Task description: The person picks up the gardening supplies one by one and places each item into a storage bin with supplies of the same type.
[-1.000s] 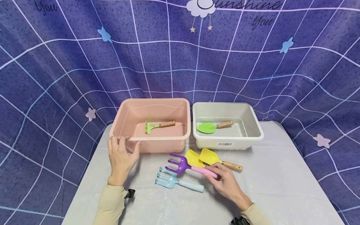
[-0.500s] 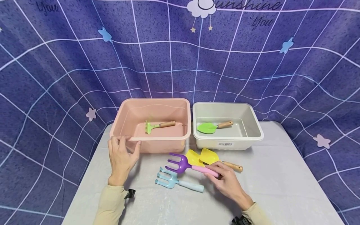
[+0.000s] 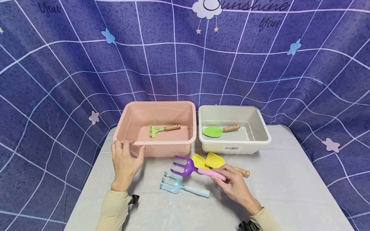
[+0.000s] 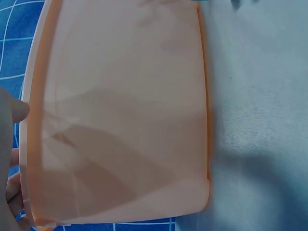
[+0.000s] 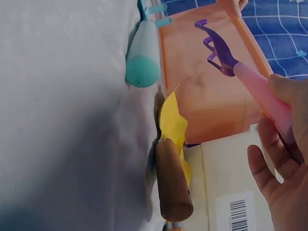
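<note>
My right hand (image 3: 235,186) pinches the pink handle of a purple hand fork (image 3: 189,167) between thumb and fingers. In the right wrist view the fork (image 5: 222,54) is raised off the table, its tines turned to the left. Below it lie two yellow shovels (image 3: 215,160), partly overlapping, one with a wooden handle (image 5: 173,183). A light blue hand fork (image 3: 196,191) rests on the table nearer to me. My left hand (image 3: 125,163) grips the near rim of the pink bin (image 3: 162,149), fingers over the edge and thumb (image 4: 19,109) on the outside.
Inside the pink bin lies a small green rake (image 3: 154,131) with a wooden handle. A white bin (image 3: 214,147) beside it holds a green trowel (image 3: 212,131). Behind both bins hangs a blue curtain (image 3: 162,57). A grey cloth (image 3: 289,179) covers the table.
My right hand has shifted slightly to the right and down in the head view, and the purple fork's tines have risen a little. My left hand stays on the pink bin's rim.
</note>
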`<state>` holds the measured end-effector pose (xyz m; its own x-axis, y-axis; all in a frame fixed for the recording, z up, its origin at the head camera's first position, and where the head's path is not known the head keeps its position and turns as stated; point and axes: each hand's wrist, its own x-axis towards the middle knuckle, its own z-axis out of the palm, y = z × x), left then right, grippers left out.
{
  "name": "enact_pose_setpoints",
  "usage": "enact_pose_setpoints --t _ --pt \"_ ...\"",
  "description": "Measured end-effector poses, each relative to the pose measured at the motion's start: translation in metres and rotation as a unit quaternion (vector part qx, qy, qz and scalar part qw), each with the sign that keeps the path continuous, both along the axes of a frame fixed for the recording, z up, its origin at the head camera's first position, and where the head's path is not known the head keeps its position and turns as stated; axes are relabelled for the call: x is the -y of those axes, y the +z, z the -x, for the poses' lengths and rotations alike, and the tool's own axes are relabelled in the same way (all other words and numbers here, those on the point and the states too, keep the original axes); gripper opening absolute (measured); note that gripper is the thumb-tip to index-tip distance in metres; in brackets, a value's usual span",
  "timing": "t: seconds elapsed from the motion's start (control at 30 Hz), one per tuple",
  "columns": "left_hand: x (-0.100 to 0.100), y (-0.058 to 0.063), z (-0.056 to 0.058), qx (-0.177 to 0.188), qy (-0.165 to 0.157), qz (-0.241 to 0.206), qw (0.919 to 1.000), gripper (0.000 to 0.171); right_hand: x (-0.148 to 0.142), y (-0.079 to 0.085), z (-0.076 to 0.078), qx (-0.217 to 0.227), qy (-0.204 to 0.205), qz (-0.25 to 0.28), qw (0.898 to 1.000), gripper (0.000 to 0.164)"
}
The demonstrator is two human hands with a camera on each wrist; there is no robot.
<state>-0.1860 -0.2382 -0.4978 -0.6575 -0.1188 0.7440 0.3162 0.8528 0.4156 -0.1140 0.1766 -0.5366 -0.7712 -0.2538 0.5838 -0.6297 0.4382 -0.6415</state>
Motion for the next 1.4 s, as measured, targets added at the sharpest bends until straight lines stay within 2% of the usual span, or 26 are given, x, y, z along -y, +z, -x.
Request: enact_pose_setpoints --t 0.57,1.17,1.4 --pt "0.002 0.000 0.001 0.001 0.000 0.006 1.0000 0.049 0.000 0.007 0.001 0.001 -0.003 0.019 1.000 0.024" --pt "0.002 0.000 0.004 -0.007 0.002 0.006 1.0000 0.047 -0.004 0.017 -0.001 0.001 -0.026 0.039 0.999 0.033" --pt "0.000 0.001 0.003 0.006 0.000 -0.002 1.0000 0.045 -0.006 0.020 0.000 0.009 -0.035 0.038 0.999 0.034"
